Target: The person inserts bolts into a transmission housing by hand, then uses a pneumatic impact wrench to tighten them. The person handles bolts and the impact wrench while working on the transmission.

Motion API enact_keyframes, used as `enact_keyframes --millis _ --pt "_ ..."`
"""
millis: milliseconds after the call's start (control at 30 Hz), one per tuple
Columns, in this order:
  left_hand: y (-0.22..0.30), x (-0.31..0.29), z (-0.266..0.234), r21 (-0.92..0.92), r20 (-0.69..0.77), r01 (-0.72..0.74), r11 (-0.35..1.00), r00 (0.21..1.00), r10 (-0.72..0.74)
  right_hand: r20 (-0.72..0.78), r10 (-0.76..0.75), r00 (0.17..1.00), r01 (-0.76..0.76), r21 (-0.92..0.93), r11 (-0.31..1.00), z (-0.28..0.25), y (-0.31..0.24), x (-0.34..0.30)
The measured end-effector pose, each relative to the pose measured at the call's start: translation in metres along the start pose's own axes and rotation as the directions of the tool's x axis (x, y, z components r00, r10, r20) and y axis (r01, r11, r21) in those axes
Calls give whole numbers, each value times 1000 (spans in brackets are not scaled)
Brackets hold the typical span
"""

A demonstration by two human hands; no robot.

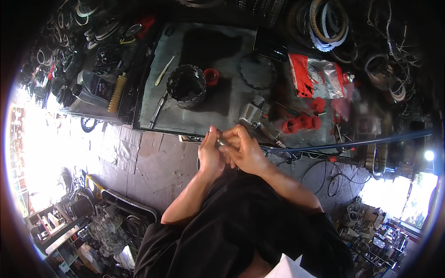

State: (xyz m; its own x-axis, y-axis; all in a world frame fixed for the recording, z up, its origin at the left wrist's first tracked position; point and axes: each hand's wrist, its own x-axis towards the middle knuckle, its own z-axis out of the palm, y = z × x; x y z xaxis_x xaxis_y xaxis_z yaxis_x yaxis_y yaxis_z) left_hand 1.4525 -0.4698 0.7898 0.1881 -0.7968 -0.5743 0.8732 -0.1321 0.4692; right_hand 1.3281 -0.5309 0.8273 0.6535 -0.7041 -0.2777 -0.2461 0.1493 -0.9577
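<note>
From my remote seat I see a silver-grey tool [252,113] beyond the right hand [245,152], red cups [303,121] farther right, and a black drum [198,95] beyond the left hand [211,156].

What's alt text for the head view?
A person's left hand and right hand meet around a small, silvery part before a grey, stained workbench. On it are a black, notched, cylindrical drum, a silver power tool and red, round cups.
</note>
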Motion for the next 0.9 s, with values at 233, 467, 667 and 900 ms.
enact_keyframes --millis 233,467,667,900 --pt "16 7 -33 -123 -4 -205 971 979 206 23 -136 990 131 -466 875 -37 50 27" --pt "40 14 -95 82 -70 -66 994 995 72 -442 -51 896 -415 -871 262 -103 166 54" --pt "38 15 -98 276 42 10 961 999 -23 -573 102 813 -571 -753 326 -91 158 70" --pt "14 11 -88 593 56 18 805 996 -64 -417 -164 894 -236 -750 618 -60 112 10"
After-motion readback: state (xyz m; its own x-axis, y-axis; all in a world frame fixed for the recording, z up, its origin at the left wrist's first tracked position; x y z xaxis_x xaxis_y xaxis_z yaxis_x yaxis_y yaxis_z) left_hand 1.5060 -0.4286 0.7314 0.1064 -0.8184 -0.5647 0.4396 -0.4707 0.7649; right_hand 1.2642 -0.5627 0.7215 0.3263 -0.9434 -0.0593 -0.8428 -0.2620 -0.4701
